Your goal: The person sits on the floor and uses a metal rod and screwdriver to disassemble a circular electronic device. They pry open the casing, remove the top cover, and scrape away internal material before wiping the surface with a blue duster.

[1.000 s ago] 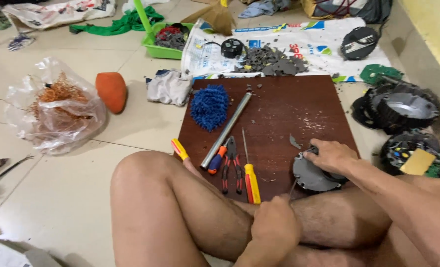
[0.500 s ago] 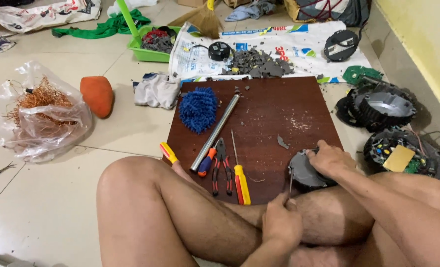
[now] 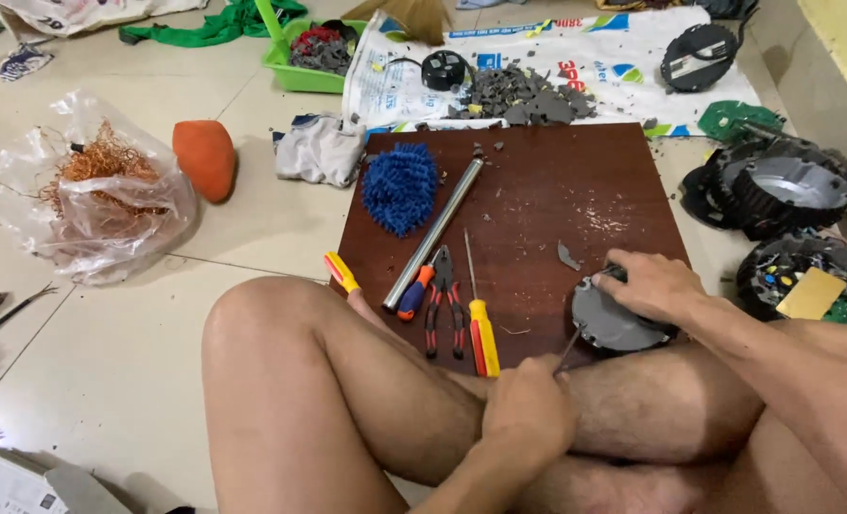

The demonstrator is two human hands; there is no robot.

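Prying at the round grey disc part (image 3: 614, 322) on the near edge of the brown board (image 3: 538, 200), left hand (image 3: 530, 407) fingers clamped on a thin metal tool (image 3: 569, 345), right hand (image 3: 654, 284) fingers curled over the disc; next, probably firmer levering under its rim

Bare board (image 3: 576, 181) lies open at far right; steel rod (image 3: 435, 231), pliers (image 3: 443, 300) and screwdrivers (image 3: 481, 324) crowd its left.
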